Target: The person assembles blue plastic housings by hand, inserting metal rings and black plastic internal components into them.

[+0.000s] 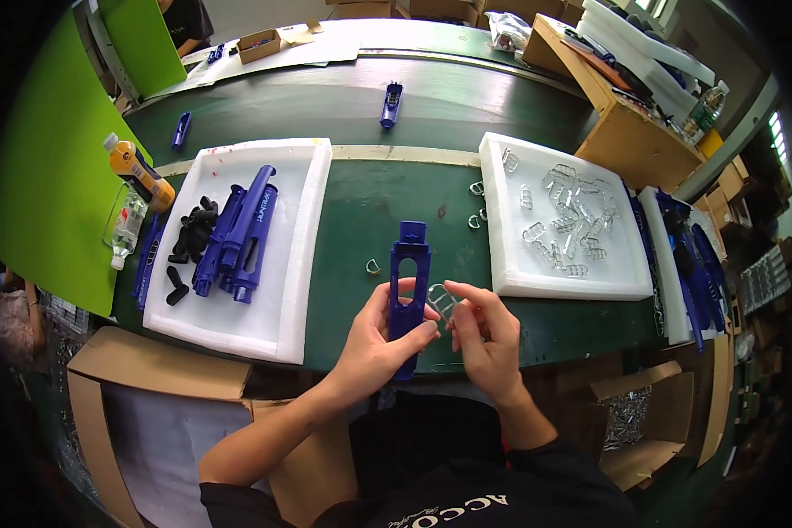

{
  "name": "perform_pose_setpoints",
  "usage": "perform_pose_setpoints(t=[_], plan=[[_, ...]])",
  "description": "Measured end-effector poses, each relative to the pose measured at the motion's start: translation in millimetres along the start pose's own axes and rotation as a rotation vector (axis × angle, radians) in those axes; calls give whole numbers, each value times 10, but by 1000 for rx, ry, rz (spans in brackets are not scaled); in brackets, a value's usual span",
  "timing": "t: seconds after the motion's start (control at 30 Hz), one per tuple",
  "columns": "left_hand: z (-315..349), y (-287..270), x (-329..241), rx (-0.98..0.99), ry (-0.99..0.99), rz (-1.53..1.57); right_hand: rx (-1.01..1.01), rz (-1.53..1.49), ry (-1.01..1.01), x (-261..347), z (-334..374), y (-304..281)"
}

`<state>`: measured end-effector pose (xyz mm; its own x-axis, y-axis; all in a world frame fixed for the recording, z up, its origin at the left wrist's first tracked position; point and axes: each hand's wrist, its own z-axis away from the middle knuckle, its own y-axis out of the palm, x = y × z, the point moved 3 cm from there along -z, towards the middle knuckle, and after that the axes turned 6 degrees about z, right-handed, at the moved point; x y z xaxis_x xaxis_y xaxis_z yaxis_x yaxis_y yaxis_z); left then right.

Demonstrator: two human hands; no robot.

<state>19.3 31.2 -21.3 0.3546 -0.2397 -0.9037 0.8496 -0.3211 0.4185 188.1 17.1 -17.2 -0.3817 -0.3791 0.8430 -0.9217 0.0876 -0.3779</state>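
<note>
My left hand [371,345] is closed around a long blue plastic housing [409,242], which stands roughly upright with an oblong opening in its side. Between the fingertips of my right hand [487,339] is a small transparent ribbed plastic piece [441,299]. This piece is close beside the right side of the housing; whether the two touch I cannot tell. A single small transparent ring [373,267] lies on the green table to the left of the housing.
A white foam tray [295,255] at left holds several blue housings [253,233] and black elbow-shaped parts [192,236]. The right foam tray [493,220] contains many transparent pieces [565,204]. Bottles [138,169] stand far left. Blue parts lie on the dark conveyor belt [308,101]. Open cardboard boxes [163,365] flank me.
</note>
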Motion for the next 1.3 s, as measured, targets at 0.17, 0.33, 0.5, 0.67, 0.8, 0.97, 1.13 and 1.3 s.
perform_pose_setpoints(t=[0.17,0.33,0.5,0.67,0.8,0.97,1.13,1.3], plan=[[-2,-49,-23,-112,42,-15,-113,-25,-18,64,63,170],[-6,-66,-33,-99,50,-333,72,118,-112,94,-76,12],[35,0,-71,-56,38,-369,136,-24,90,29,-126,-164],[3,-58,-39,-20,3,-334,-176,-236,49,44,-161,-84],[36,-12,-82,33,1,-235,-328,-79,-150,109,-250,36],[42,4,-64,40,14,-216,-366,-28,-222,80,-288,140],[41,26,-72,25,89,-231,-381,-70,-205,46,-282,236],[62,-5,-51,-92,70,-280,-428,-32,-216,103,-249,340]])
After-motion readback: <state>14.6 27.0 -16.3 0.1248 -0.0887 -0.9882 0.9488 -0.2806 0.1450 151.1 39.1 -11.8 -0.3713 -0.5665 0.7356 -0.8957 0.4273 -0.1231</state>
